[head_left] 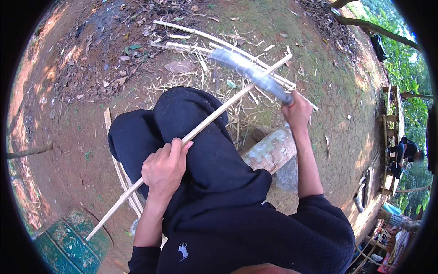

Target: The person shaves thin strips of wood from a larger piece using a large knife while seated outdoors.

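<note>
My left hand [164,167] is closed round a long pale bamboo strip [214,114], which slants from the lower left, across my dark-trousered legs, up to the upper right. In my right hand [297,111] is the handle of a machete [246,68]. Its broad grey blade, smeared by motion, points to the upper left and crosses the strip near its far end. Whether the edge touches the strip I cannot tell. Beyond my knees, several split bamboo strips [196,32] lie on the ground among thin shavings [182,84].
A log [272,148] lies by my right thigh, with a grey stone [287,175] beside it. More strips [119,171] rest left of my legs, near a worn green metal object [73,244]. Another person [405,155] is far right, by a wooden structure [389,132].
</note>
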Demonstrator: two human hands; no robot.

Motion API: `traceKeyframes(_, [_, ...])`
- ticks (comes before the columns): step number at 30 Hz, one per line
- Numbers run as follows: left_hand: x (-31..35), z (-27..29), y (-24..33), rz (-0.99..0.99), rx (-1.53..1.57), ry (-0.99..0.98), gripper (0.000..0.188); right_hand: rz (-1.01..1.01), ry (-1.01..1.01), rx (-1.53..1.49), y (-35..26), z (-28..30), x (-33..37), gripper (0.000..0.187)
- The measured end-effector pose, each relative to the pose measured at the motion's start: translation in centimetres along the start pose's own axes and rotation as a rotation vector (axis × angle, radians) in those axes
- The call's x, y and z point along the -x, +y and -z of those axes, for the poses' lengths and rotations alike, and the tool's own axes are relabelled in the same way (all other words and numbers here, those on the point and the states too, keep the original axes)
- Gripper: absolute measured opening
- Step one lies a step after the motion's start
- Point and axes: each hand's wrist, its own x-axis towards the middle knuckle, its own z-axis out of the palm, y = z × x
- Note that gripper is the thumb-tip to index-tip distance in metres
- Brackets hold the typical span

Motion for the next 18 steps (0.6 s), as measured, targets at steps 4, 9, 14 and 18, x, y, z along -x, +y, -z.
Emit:
traceKeyframes(4, [0.6,1.0,-0.9,-0.048,0.071,-0.041,0.033,-0.757,-0.035,0.182,11.5,-1.6,-2.5,0.031])
traceKeyframes(9, [-1.0,1.4,-0.2,0.007,0.104,-0.123,0.032,-0.920,0.107,-0.524,6.8,-1.3,1.9,0.023])
traceKeyframes(14, [-0.9,1.1,0.0,0.000,0.141,-0.109,0.033,-0.670,0.169,-0.653,-2.3,0.4,4.7,0.025])
traceKeyframes(18, [-1.0,1.1,0.4,0.013,0.163,-0.131,0.034,-0.266,0.094,-0.397,-5.8,2.2,4.8,0.019])
